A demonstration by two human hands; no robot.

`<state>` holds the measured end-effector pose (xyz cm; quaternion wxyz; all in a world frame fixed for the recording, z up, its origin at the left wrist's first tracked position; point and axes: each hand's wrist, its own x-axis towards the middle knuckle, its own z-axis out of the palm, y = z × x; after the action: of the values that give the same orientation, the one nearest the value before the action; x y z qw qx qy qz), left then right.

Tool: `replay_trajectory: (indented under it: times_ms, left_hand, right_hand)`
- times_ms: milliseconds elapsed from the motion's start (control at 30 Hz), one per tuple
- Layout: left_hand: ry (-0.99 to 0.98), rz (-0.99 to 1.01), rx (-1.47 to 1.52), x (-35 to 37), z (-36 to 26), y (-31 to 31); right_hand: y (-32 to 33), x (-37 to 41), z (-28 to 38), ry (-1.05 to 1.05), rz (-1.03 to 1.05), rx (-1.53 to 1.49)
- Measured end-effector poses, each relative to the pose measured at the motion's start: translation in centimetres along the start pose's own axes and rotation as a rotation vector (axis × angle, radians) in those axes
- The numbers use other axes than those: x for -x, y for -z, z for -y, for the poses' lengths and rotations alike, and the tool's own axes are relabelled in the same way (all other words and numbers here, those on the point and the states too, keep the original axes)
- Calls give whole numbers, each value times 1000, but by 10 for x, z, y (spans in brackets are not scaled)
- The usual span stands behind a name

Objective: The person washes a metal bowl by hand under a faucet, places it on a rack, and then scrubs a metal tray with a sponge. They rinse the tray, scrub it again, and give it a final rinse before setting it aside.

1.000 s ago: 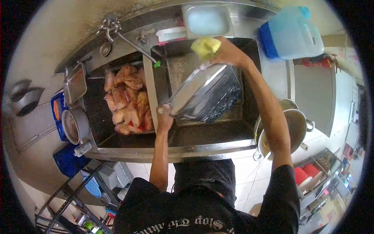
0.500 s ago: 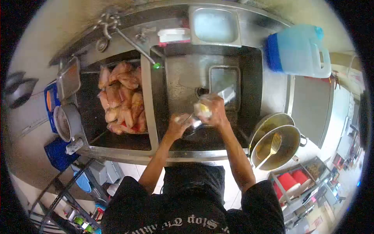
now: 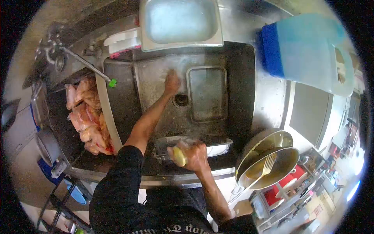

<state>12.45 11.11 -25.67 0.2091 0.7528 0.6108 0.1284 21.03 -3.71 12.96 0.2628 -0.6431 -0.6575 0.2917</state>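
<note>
The left hand [image 3: 172, 82] had moved beyond the drain [image 3: 180, 100], fingers too blurred to tell; the right hand [image 3: 194, 156], this side, still gripped a yellow sponge [image 3: 179, 156].

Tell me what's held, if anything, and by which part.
The right hand clasps a sponge, near part showing, the rest hidden in the grip. Whether the left hand holds anything can't be told.
</note>
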Motion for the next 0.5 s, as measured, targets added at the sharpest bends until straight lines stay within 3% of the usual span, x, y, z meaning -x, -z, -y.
replay_trajectory:
  times_ms: [33, 100, 200, 233, 333, 400, 433, 500]
  left_hand:
    - [-5, 20, -4, 2, -4, -7]
    - [134, 793, 225, -7, -27, 7]
    - [-73, 733, 403, -5, -72, 105]
    - [158, 696, 427, -12, -103, 159]
    - [91, 709, 393, -21, -127, 253]
    - [-237, 656, 577, -26, -163, 318]
    - [-249, 660, 567, -29, -188, 347]
    - [-246, 675, 853, -36, -242, 398]
  right_hand:
    - [-1, 0, -1, 5, -21, -48]
    - [-1, 2, 5, -11, 10, -64]
    - [-18, 8, 2, 49, 48, -89]
    - [-13, 3, 5, 45, 88, -63]
    - [-17, 6, 9, 45, 90, -94]
    - [-21, 7, 11, 44, 116, -61]
    - [-23, 10, 11, 47, 164, -16]
    - [-37, 16, 3, 75, 157, -12]
